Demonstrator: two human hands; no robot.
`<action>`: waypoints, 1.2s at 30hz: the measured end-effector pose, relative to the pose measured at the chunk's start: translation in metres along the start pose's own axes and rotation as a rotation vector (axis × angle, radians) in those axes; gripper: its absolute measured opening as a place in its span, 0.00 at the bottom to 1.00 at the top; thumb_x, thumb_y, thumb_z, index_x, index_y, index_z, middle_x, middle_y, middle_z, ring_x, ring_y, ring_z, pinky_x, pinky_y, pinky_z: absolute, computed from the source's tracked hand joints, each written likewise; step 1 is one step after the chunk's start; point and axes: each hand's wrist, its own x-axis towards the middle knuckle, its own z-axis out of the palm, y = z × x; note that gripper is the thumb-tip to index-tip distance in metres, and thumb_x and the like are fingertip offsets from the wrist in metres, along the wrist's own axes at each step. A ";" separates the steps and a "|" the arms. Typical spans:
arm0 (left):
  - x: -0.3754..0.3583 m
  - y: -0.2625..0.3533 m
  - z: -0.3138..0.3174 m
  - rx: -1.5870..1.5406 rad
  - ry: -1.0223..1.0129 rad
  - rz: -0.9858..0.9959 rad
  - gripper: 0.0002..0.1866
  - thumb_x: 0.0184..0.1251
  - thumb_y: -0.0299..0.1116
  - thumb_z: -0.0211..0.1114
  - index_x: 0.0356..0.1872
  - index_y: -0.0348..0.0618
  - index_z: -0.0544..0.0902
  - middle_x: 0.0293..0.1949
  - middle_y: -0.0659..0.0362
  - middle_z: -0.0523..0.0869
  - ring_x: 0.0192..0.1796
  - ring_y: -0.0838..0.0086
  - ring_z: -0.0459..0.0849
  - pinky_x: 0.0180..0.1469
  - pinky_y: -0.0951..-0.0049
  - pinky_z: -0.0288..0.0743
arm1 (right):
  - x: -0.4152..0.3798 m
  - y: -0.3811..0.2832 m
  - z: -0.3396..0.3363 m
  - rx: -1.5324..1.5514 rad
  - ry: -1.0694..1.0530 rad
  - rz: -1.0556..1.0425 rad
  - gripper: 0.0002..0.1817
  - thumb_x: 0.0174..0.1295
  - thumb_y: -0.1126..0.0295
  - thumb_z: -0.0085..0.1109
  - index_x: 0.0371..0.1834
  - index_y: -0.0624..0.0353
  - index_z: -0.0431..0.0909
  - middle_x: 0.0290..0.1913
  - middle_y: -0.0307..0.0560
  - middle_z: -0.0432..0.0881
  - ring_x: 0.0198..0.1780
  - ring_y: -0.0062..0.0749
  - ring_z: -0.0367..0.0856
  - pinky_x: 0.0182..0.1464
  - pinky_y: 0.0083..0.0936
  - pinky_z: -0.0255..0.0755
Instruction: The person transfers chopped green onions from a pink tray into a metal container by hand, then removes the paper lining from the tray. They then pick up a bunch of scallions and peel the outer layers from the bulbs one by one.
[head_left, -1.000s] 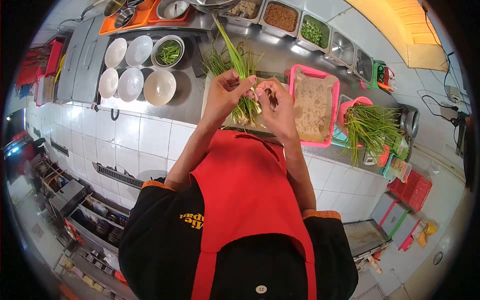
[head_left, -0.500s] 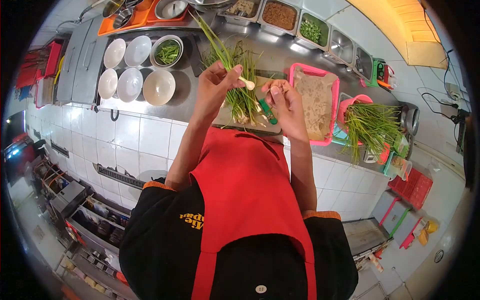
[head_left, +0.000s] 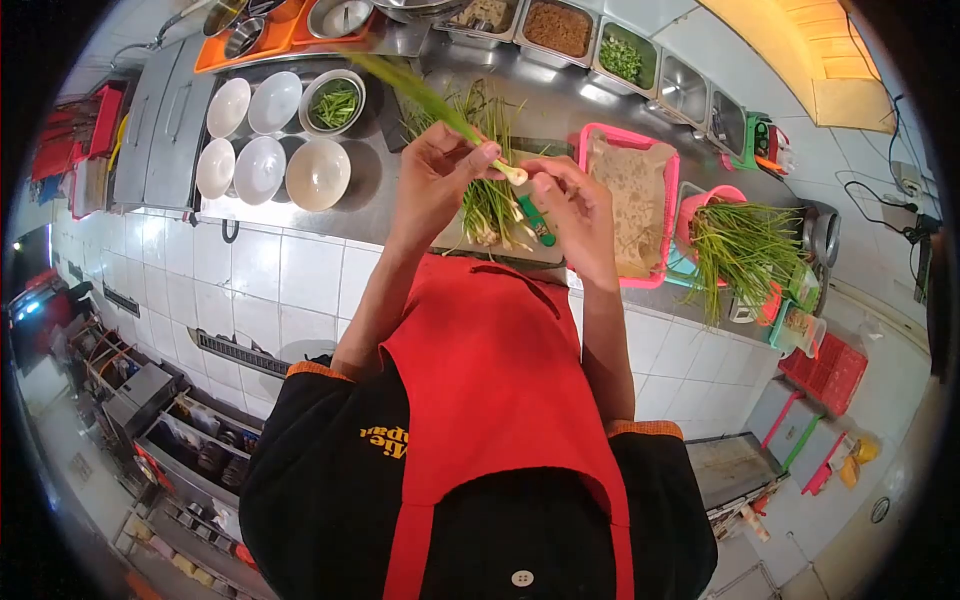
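My left hand (head_left: pixel 432 172) pinches a spring onion (head_left: pixel 447 112), leaves (head_left: pixel 420 92) slanting forward-left, bulb (head_left: pixel 517 176) pointing toward my right hand (head_left: pixel 573 208), just beside it; whether that hand grips anything, I can't tell.

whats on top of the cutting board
A pile of spring onions and a green object lie on the cutting board. The left hand, right hand and held spring onion cover parts of it; whatever lies beneath them can't be seen.

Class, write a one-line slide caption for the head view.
Left hand holding a green onion, right hand near its white bulb, more green onions below.
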 end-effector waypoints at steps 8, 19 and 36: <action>-0.006 0.002 0.010 0.133 0.031 0.090 0.10 0.66 0.20 0.71 0.34 0.38 0.76 0.32 0.60 0.85 0.38 0.79 0.85 0.42 0.76 0.84 | -0.005 0.002 0.010 -0.282 0.131 -0.095 0.10 0.60 0.77 0.70 0.45 0.61 0.89 0.38 0.40 0.86 0.31 0.13 0.74 0.29 0.15 0.65; -0.011 0.001 0.016 0.169 0.085 0.126 0.10 0.65 0.18 0.71 0.32 0.36 0.75 0.31 0.61 0.82 0.38 0.80 0.85 0.40 0.77 0.86 | -0.003 -0.001 0.013 -0.402 0.190 -0.155 0.09 0.57 0.77 0.71 0.41 0.63 0.90 0.33 0.44 0.88 0.30 0.18 0.79 0.33 0.17 0.73; -0.014 -0.002 0.018 0.257 0.116 0.155 0.09 0.64 0.19 0.72 0.34 0.35 0.77 0.33 0.63 0.80 0.38 0.83 0.82 0.39 0.78 0.88 | -0.003 0.009 0.010 -0.228 0.190 -0.078 0.08 0.60 0.77 0.69 0.42 0.66 0.89 0.33 0.43 0.87 0.30 0.15 0.78 0.31 0.14 0.69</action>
